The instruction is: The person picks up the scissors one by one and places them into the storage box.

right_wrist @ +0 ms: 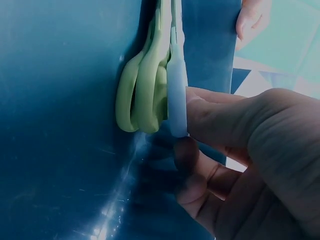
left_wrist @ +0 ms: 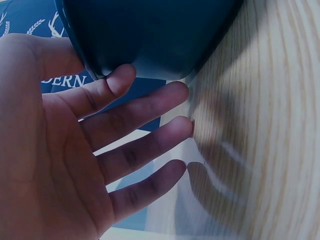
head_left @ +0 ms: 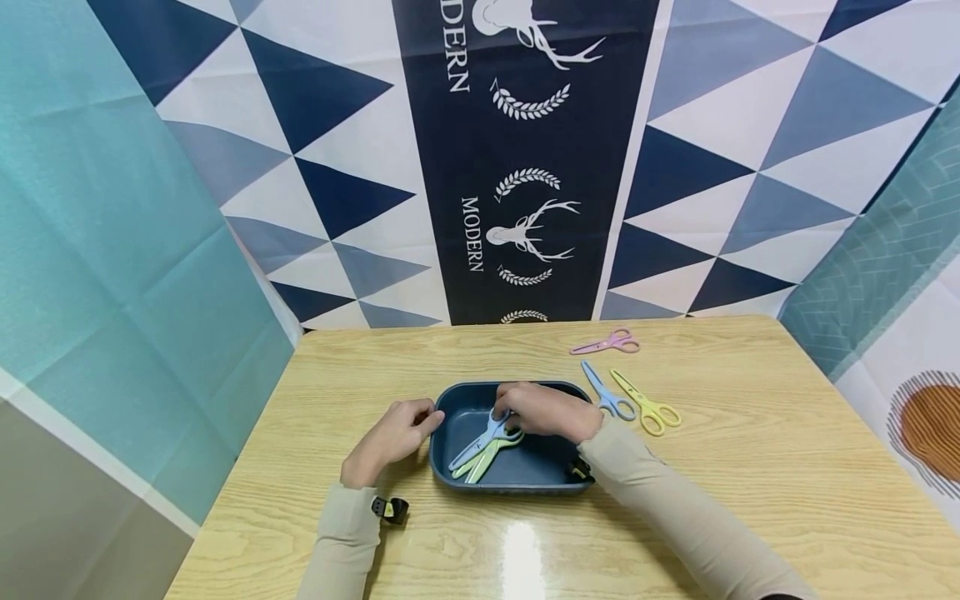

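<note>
A dark blue rectangular container (head_left: 551, 482) stands on the table between both hands. My left hand (head_left: 393, 437) pinches its left rim, thumb over the edge and index fingertip on the outer wall; the other fingers (left_wrist: 145, 145) extend loosely apart. My right hand (head_left: 547, 410) reaches inside the container and pinches a handle of blue scissors (head_left: 477, 446) between thumb and fingers. The blue scissors lie over light green scissors (head_left: 487, 460), blades pointing to the near left corner. In the right wrist view, the green handles (right_wrist: 145, 95) stand right beside the blue handle (right_wrist: 177, 100).
To the right of the container lie another pair of blue scissors (head_left: 609, 393) and yellow scissors (head_left: 647, 404). Pink scissors (head_left: 609, 342) are near the back edge of the wooden table (head_left: 360, 358). A patterned cloth (head_left: 525, 167) hangs behind the table.
</note>
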`<state>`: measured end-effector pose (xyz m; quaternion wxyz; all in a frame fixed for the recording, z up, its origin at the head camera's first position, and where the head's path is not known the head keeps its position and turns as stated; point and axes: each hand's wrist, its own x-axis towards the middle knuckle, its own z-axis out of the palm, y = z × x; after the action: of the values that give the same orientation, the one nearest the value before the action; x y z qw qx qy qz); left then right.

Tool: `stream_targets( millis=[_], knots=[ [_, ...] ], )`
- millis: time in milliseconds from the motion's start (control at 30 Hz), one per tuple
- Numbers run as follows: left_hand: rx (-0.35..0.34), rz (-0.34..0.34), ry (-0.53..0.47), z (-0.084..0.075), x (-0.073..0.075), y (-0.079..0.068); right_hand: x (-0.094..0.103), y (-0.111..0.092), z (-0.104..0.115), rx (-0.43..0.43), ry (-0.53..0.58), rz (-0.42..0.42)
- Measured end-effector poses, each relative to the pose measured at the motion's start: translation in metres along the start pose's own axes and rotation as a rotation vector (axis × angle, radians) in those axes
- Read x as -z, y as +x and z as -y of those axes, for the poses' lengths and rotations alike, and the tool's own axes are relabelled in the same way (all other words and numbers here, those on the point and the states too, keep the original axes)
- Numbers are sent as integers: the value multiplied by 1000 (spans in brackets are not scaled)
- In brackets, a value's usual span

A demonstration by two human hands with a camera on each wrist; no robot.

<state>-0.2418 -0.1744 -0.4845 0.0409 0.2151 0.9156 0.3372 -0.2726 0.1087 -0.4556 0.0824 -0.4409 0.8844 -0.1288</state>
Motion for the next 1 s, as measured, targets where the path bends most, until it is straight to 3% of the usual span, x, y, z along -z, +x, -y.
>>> stream_targets(
  millis=[1000],
  knots=[
    [-19, 1, -1, 2, -1, 1, 10, -2, 4, -2, 57, -11]
  ],
)
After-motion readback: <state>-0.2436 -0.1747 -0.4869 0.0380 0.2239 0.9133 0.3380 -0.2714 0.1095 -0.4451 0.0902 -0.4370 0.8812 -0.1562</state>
